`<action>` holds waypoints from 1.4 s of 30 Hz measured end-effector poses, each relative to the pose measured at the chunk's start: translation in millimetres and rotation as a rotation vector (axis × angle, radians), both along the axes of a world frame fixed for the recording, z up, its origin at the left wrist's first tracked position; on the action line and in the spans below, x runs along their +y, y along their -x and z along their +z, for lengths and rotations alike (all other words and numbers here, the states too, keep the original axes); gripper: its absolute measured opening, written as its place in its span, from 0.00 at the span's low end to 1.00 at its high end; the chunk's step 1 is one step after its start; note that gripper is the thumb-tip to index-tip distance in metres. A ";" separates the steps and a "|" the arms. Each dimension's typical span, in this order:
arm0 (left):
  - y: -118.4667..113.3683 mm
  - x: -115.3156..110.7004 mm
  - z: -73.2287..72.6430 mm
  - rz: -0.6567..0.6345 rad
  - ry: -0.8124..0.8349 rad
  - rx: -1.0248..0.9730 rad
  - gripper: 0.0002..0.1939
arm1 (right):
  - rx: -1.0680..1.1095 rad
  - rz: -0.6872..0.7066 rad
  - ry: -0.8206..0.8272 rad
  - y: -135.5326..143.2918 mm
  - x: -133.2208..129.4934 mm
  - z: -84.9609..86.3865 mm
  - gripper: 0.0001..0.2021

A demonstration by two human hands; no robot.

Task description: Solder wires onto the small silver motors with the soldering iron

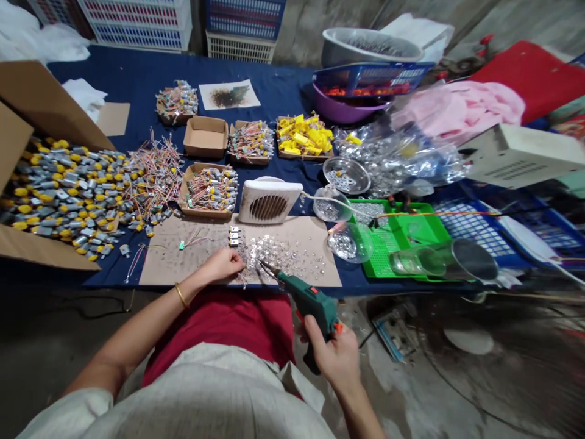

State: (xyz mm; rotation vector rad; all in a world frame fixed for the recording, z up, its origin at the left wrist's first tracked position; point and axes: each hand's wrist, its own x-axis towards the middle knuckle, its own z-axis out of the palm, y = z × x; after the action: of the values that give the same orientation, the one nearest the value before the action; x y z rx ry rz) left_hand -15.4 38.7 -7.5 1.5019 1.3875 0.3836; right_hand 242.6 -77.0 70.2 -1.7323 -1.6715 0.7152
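My right hand (336, 353) is wrapped around the grip of a green soldering gun (315, 302), whose pointed tip reaches left over the cardboard sheet (164, 268). Close to that tip, my left hand (223, 266) is closed in a pinch at the sheet's front edge. Thin reddish wires (243, 279) show just below its fingertips; what the fingers hold is too small to make out. Several small motors (234, 236) stand in a short column beyond the left hand. Small shiny metal pieces (269, 250) lie scattered around the tip. A wired green connector (183, 245) lies farther left.
A vented white fan box (270, 202) stands behind the sheet. On the left, a large carton (50, 250) holds many yellow-ended motors. Cardboard trays (205, 137) line the back. To the right are a green basket (379, 256), clear bowls (350, 242) and a plastic cup (418, 262).
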 end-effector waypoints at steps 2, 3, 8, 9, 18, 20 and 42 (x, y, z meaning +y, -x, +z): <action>-0.2 0.0 -2.8 0.006 -0.018 0.012 0.12 | -0.005 0.003 -0.005 3.3 0.0 0.6 0.20; -0.2 -0.2 -4.1 0.009 -0.028 0.012 0.12 | 0.003 0.001 0.007 5.4 0.0 0.8 0.19; -1.2 -1.3 -7.0 -0.003 -0.054 0.056 0.12 | 0.063 -0.046 0.056 16.5 -0.3 2.6 0.17; -1.5 -1.4 -7.0 -0.009 -0.060 0.068 0.12 | 0.073 -0.057 0.056 18.1 -0.4 2.9 0.16; -3.6 0.0 -6.7 -0.030 -0.101 0.131 0.12 | 0.091 -0.071 0.052 24.3 -2.3 1.6 0.14; -3.9 0.2 -5.9 -0.029 -0.099 0.142 0.11 | 0.091 -0.069 0.049 25.1 -2.5 0.9 0.13; -5.3 1.1 3.0 -0.076 -0.086 0.222 0.11 | -0.144 0.055 -0.081 34.5 -6.3 -2.1 0.17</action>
State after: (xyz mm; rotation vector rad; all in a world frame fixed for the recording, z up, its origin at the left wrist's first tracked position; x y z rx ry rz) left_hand -10.1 39.8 -4.4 1.7036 1.4961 0.2373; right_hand 208.2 -83.3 68.1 -1.7217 -1.8258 0.5507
